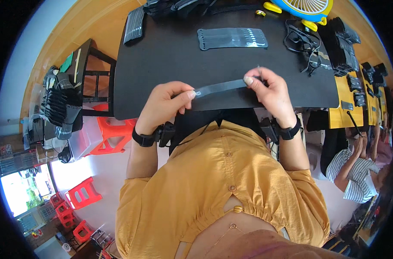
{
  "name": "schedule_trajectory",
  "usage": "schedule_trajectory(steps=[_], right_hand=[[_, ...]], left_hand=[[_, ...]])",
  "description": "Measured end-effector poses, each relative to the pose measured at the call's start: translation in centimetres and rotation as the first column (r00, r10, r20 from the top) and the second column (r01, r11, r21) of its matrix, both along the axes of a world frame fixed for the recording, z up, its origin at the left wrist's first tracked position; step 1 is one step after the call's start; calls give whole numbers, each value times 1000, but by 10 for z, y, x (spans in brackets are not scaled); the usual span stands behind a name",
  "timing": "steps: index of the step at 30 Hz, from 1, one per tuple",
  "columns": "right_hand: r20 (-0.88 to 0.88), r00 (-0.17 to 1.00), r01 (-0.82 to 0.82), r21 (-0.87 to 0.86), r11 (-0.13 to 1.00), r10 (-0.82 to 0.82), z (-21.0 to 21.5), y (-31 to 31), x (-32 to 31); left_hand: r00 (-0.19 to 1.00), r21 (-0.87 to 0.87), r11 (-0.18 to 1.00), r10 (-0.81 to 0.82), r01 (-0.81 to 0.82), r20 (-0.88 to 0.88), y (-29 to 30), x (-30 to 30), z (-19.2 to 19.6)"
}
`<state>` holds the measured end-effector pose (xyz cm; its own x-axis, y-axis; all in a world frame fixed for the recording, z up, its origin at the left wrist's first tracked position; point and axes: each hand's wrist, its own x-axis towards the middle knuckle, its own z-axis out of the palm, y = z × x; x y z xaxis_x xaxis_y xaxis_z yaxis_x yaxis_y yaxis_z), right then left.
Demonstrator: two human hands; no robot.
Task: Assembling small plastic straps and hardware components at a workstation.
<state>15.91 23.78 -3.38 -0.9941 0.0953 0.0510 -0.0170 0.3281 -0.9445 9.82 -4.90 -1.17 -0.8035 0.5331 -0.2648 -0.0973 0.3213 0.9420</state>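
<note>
The grip of the left hand (168, 103) pinches one end of a long, narrow, dark grey flat strip (221, 87) between thumb and bent fingers, beside a small pale mark. The right hand (272, 93) clasps the other end, thumb on top, so the strip spans nearly straight between both hands, rising slightly toward the right, over the near part of a smooth black table (162, 60). Black bands circle both wrists.

Beyond the hands, a flat bundle of overlapping grey-black strips (233, 39) lies on the table; a second grey bundle of narrow strips (134, 26) lies at the far left corner. Right of the middle bundle is a loose tangle of black straps (302, 43), and past it a tall black pile (341, 47), its pieces hard to make out. A blue-and-yellow round object with white ribs (306, 6) stands at the far edge. Farther right, a person in a striped top (354, 177) is near a yellow table (338, 118).
</note>
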Motion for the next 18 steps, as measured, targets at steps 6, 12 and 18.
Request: schedule_trajectory(steps=[6,12,18], right_hand=[[-54,998,30,-212,977,-42,22,-10,-17],[-225,962,92,-273,957,-157,23,-27,-25],[-95,977,-193,-22,981,190,8,-54,3]], left_hand=[[867,155,911,-412,383,281,1,17,-5],[960,431,897,-200,97,199,15,28,-13],[951,603,737,259,-307,168,43,27,-21]])
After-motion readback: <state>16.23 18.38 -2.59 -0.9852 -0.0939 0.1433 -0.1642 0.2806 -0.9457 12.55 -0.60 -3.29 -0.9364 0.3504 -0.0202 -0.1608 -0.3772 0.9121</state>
